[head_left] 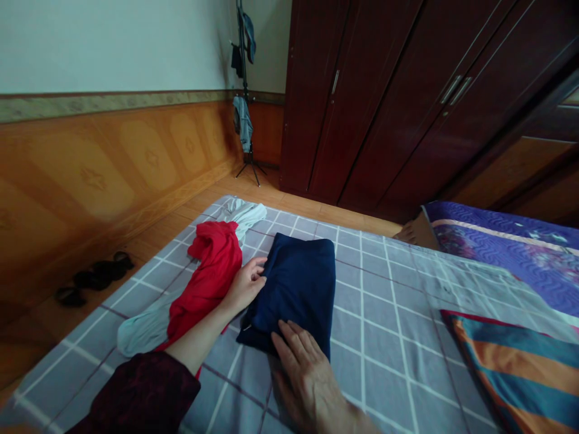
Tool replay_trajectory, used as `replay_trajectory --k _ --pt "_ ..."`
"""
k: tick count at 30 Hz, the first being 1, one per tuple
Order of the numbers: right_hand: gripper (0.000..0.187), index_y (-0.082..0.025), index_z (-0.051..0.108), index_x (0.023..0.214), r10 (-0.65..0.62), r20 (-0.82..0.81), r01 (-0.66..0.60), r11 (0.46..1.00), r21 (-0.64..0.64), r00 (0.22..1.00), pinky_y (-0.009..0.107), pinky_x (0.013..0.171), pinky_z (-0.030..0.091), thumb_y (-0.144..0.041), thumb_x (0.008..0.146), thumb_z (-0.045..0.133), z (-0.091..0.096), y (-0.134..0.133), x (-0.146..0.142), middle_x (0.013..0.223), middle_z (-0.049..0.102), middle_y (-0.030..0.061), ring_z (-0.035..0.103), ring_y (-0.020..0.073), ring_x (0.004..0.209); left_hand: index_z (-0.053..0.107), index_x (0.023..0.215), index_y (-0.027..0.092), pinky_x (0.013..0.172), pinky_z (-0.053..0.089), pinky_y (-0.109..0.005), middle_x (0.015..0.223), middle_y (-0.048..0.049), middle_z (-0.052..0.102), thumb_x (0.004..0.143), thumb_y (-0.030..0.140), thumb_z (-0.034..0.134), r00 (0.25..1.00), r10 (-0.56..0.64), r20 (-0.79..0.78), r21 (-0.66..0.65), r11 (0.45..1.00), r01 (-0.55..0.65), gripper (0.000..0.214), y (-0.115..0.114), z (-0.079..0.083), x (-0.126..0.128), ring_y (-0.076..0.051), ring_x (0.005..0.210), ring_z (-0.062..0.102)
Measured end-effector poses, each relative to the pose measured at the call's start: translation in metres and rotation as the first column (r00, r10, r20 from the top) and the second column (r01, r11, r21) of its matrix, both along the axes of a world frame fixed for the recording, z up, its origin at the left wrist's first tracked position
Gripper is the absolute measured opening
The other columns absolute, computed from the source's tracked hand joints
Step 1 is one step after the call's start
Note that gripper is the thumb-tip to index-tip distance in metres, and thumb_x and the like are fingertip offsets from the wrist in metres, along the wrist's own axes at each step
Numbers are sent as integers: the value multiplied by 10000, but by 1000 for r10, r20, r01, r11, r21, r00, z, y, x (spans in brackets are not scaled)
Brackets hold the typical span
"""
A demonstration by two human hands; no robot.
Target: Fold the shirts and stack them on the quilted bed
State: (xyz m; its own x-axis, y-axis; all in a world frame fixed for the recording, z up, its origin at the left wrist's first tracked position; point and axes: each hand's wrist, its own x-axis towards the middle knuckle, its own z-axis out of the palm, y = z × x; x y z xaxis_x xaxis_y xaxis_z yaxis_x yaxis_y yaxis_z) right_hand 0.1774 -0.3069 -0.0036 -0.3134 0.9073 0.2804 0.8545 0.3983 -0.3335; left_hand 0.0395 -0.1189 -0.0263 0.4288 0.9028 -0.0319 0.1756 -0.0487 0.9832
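A dark navy folded garment (301, 277) lies flat on the checked bed sheet in front of me. My left hand (248, 283) rests at its left edge, fingers loosely curled and thumb a little apart from them, touching the cloth. Lower down, my right hand (304, 369) lies flat on the garment's near edge with its fingers stretched out. Left of the navy garment is a crumpled red garment (210, 265), partly under my left forearm. Pale light-blue cloth (147, 328) shows at the red garment's near end and again beyond its far end.
The grey checked sheet (384, 337) covers the bed. A striped orange and blue pillow (520, 361) lies at the right, with a purple quilted mattress (502, 241) beyond. Dark sandals (102, 274) are on the floor at left. A coat stand (244, 78) and dark red wardrobe (362, 96) stand behind.
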Motion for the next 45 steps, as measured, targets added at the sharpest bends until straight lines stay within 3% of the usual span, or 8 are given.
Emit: replay_trajectory --k 6,11,17,23,29,33,37,45 --pt "433 -153 529 1253 172 -20 -167 976 139 985 333 986 441 -159 823 486 2 -4 -2 1323 533 103 495 211 1205 466 1191 119 636 430 -253 912 -54 620 722 252 549 998 20 -52 -2 1000 -20 495 0 5 -1 -136 685 582" --pt "417 -113 580 1163 -65 28 54 954 296 998 424 853 514 -70 772 443 -16 0 7 1208 594 172 557 280 1087 361 1352 173 719 476 -305 1189 -125 557 718 333 644 968 -45 -245 100 992 72 712 -15 18 -8 -178 823 596" --pt "195 -161 646 866 -145 -72 157 962 221 987 404 774 522 -82 776 491 -20 5 15 980 657 109 576 250 876 216 1454 260 931 426 -384 1399 -115 417 683 265 686 810 -4 -587 326 914 241 903 -61 47 -25 -278 1149 512" --pt "155 -172 621 778 -124 -119 147 966 213 985 380 750 499 -83 776 493 -16 5 15 947 645 98 553 239 846 469 1283 233 826 455 -298 1044 -51 646 793 132 480 684 251 -685 407 910 74 500 -85 45 -41 -195 935 627" --pt "156 -175 621 781 -96 -152 125 973 195 984 332 721 484 -80 783 498 -12 4 18 873 635 79 553 213 801 513 1174 192 675 457 -250 826 -3 645 771 239 537 790 304 -533 350 929 -121 406 -94 40 -40 -154 697 618" --pt "153 -177 627 778 -98 -105 118 973 197 990 330 713 485 -75 774 514 -7 0 21 861 640 74 560 211 785 573 1073 184 650 447 -246 784 -4 621 738 223 516 865 297 -405 311 934 -176 343 -96 40 -41 -153 694 606" --pt "155 -163 646 802 -131 7 125 959 254 991 373 807 482 -69 767 528 -5 -8 32 964 655 110 570 247 893 573 1017 162 664 451 -248 826 -21 622 718 250 534 956 241 -170 137 966 -219 314 -98 47 -44 -156 741 607" --pt "210 -164 651 825 -148 76 122 954 272 986 395 856 492 -69 796 465 -14 -21 62 1045 650 128 572 270 1005 587 937 152 715 434 -261 830 -27 636 675 197 608 944 302 134 -107 951 -290 266 -109 30 -41 -160 777 598"
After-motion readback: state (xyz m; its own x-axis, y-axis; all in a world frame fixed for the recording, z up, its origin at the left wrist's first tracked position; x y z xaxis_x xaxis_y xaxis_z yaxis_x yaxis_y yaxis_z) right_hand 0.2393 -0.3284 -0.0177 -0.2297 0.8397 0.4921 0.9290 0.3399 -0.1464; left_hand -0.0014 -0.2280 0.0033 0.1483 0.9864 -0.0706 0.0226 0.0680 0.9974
